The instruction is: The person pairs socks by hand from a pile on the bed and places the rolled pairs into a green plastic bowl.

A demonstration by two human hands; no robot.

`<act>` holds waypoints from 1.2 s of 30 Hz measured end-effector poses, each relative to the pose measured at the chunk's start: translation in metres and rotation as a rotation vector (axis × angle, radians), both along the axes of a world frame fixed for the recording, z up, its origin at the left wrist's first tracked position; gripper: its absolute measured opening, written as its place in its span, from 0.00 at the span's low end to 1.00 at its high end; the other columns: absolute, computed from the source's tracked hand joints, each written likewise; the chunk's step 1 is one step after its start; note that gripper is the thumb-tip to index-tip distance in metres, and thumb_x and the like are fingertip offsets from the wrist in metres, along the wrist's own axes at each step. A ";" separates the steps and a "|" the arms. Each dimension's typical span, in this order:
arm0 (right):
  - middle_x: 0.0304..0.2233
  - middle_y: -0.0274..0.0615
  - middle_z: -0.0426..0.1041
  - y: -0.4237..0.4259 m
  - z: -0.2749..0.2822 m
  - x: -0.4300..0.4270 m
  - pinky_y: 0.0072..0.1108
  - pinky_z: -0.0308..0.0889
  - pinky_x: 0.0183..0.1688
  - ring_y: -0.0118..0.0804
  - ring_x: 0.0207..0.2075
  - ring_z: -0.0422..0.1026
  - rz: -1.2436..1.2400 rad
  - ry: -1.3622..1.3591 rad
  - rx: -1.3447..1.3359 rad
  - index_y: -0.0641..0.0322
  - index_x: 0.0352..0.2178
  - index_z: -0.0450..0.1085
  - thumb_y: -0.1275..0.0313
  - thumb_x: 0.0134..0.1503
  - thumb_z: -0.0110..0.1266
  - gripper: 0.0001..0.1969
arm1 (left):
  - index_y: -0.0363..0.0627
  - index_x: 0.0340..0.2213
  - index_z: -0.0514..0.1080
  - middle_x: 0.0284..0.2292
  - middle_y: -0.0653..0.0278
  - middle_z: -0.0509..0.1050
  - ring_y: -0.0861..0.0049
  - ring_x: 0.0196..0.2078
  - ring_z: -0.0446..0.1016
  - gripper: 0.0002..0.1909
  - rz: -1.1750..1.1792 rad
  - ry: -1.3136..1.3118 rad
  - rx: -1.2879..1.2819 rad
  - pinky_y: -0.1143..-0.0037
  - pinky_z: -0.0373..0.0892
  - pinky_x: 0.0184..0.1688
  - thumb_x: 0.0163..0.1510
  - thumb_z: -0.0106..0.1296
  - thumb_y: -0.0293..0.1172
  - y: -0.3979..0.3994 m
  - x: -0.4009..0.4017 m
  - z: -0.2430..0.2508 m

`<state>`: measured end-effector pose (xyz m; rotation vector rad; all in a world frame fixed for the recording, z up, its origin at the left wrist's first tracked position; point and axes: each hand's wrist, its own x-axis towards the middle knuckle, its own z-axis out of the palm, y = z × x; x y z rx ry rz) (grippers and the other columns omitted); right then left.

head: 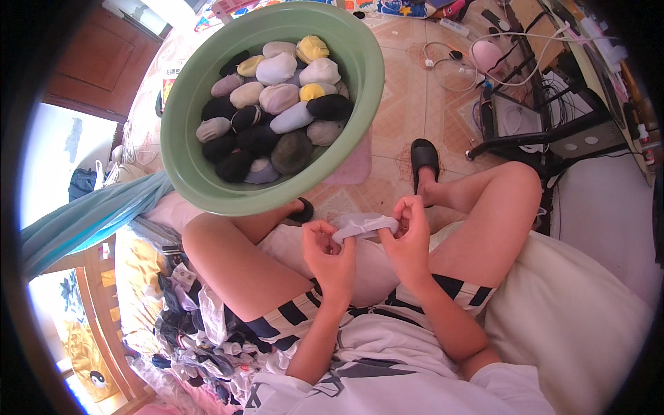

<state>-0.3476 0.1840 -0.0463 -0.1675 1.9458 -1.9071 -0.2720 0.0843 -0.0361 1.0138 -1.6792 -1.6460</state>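
Observation:
A thin white sock (365, 225) is stretched between my two hands above my lap. My left hand (328, 254) pinches its left end, and my right hand (412, 244) grips its right end, thumbs beneath and fingers curled. Beyond them, a large green plastic basin (179, 140) holds several rolled socks, among them a white one (276, 68), a black one (330, 108) and a yellow one (313, 49). To the left of my legs, loose socks (212, 316) in dark and light colours lie in a heap on the bed.
Under the basin shows a pink stool (355, 163). A metal-framed desk (550, 137) with cables stands at the right. Black slippers (425, 155) are on my feet on the tiled floor (394, 114). A teal curtain (98, 223) hangs at the left by the wooden bed rail (96, 311).

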 end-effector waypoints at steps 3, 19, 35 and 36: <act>0.29 0.29 0.62 -0.002 0.013 0.001 0.11 0.57 0.24 0.17 0.25 0.62 -0.096 0.179 0.170 0.58 0.36 0.58 0.86 0.47 0.55 0.18 | 0.43 0.30 0.62 0.27 0.68 0.62 0.84 0.20 0.61 0.18 0.026 -0.088 -0.336 0.83 0.59 0.23 0.38 0.57 0.12 0.000 -0.003 0.000; 0.29 0.33 0.71 0.035 0.016 -0.036 0.11 0.58 0.21 0.21 0.22 0.66 0.260 -0.941 -0.753 0.58 0.48 0.61 0.80 0.49 0.61 0.25 | 0.44 0.41 0.62 0.31 0.65 0.72 0.84 0.24 0.68 0.20 -0.348 0.040 0.741 0.84 0.64 0.27 0.49 0.57 0.18 -0.055 0.020 -0.010; 0.27 0.37 0.67 0.003 0.022 -0.005 0.17 0.62 0.24 0.22 0.24 0.67 -0.045 0.147 0.224 0.61 0.39 0.64 0.83 0.44 0.58 0.19 | 0.40 0.30 0.66 0.27 0.67 0.66 0.85 0.21 0.65 0.15 -0.052 -0.155 -0.351 0.83 0.61 0.23 0.40 0.59 0.15 0.005 0.004 0.007; 0.27 0.37 0.67 0.005 0.021 -0.007 0.17 0.62 0.24 0.22 0.24 0.67 -0.047 0.147 0.223 0.61 0.39 0.64 0.83 0.44 0.58 0.19 | 0.40 0.29 0.66 0.26 0.66 0.67 0.83 0.20 0.64 0.15 -0.029 -0.138 -0.448 0.82 0.62 0.24 0.39 0.59 0.15 0.003 0.003 0.006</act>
